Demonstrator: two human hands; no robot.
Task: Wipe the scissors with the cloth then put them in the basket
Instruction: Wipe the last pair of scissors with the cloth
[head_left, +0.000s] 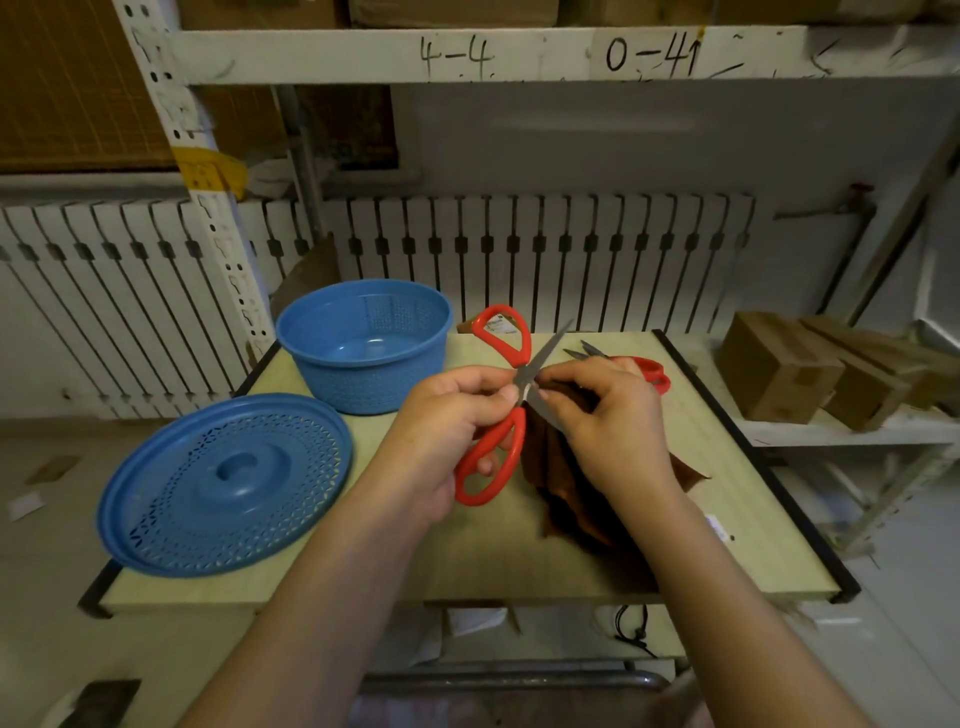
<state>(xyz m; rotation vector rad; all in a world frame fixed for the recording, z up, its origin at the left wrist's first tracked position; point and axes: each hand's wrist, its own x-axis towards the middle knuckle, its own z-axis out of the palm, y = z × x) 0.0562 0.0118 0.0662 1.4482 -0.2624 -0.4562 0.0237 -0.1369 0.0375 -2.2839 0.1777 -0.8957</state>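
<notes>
From the head view, the red scissors (511, 395) are held wide open above the counter (467, 561) by the left hand (447, 431), pinched near the middle, so one blade is bared. The brown cloth (566, 483) is pinched on that blade by the right hand (608, 415) — much cloth is hidden. The basket (363, 345) waits nearby.

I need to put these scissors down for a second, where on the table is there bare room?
Bare wood shows along the near edge of the table, between the blue lid and the brown cloth, and at the near right corner past the cloth. The far side is crowded: blue basket far left, second scissors far right.
</notes>
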